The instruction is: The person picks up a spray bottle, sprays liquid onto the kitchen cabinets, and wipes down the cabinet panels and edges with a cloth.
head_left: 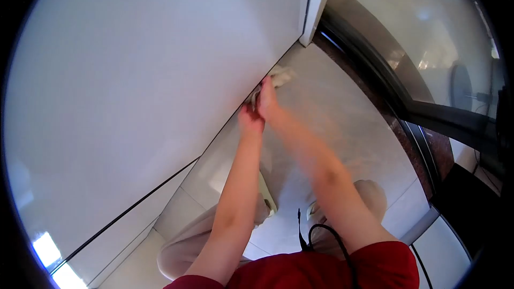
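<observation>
A pale, crumpled cloth [281, 76] pokes out past my right hand [266, 100], low against the bottom edge of a large white panel [144, 64]. My right hand is closed around part of this cloth. Just beside it, my left hand [250, 120] has its fingers curled in at the same edge. A bunched bit of the cloth shows between the two hands. Both hands touch or nearly touch each other, and the panel's lower edge hides some of the fingertips.
Grey floor tiles [342, 123] lie below my hands. Along the right runs a dark door track [369, 56] beside a glossy panel. My shoe [267, 192] and bent knees are close by. A black cable [334, 231] hangs in front of my red shirt.
</observation>
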Tool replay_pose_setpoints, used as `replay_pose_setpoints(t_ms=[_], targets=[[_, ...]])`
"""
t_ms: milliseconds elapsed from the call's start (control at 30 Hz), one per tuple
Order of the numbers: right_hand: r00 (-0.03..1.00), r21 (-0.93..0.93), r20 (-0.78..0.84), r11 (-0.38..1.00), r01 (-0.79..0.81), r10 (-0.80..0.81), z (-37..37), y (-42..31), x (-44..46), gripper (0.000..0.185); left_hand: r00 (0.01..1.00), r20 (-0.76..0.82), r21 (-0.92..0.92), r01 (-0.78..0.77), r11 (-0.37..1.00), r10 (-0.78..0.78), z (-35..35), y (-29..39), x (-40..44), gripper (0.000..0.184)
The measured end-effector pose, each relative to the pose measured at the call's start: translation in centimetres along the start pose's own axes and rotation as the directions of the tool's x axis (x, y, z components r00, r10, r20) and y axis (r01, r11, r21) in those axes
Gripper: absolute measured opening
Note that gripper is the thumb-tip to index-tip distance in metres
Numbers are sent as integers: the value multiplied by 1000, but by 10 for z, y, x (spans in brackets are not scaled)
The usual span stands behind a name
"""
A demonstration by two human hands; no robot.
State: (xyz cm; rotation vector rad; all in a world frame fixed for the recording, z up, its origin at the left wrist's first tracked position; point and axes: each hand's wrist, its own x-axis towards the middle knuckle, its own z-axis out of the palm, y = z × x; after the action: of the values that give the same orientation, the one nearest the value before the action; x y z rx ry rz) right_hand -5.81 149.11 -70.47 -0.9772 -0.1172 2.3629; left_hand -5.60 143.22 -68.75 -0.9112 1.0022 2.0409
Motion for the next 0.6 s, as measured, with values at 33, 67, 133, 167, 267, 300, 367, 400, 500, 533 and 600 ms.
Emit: replay_pose_setpoints(t_ms=[33,67,133,167,267,300,367,400,500,533,600], targets=[[999,15,-7,999,-41,41,0,16,-13,39,999,-33,4,-15,1000,15,-19,12,-3,42],[993,46,56,993,-105,102,3,28,-32,37,999,-33,-5,-27,1000,27,-35,24,-6,42],[964,132,98,957,-260,248,0,63,-56,34,988,-94,-105,-134,985,125,-66,49,-17,42],[939,188,80,920,-344,334,-9,90,-58,32,985,-96,-118,-152,981,141,-78,64,-26,42],[844,220,141,815,-536,517,-9,133,-94,31,953,-140,-89,-284,955,271,-113,109,-52,42],[836,207,147,810,-548,528,-7,143,-105,31,945,-178,-79,-292,953,274,-127,121,-61,40],[815,174,95,797,-579,571,-2,154,-121,29,936,-210,-84,-304,949,282,-154,137,-73,39],[815,158,106,800,-579,570,-1,154,-127,29,936,-183,-144,-327,934,300,-167,142,-72,36],[824,-3,18,824,-566,566,10,137,-140,25,940,-226,-261,-312,914,257,-165,144,-75,31],[852,-43,-50,851,-524,522,15,133,-146,24,932,-305,-305,-290,907,195,-162,142,-77,29],[875,-84,-101,873,-481,473,20,127,-148,22,948,-225,-164,-267,950,227,-157,135,-85,27]])
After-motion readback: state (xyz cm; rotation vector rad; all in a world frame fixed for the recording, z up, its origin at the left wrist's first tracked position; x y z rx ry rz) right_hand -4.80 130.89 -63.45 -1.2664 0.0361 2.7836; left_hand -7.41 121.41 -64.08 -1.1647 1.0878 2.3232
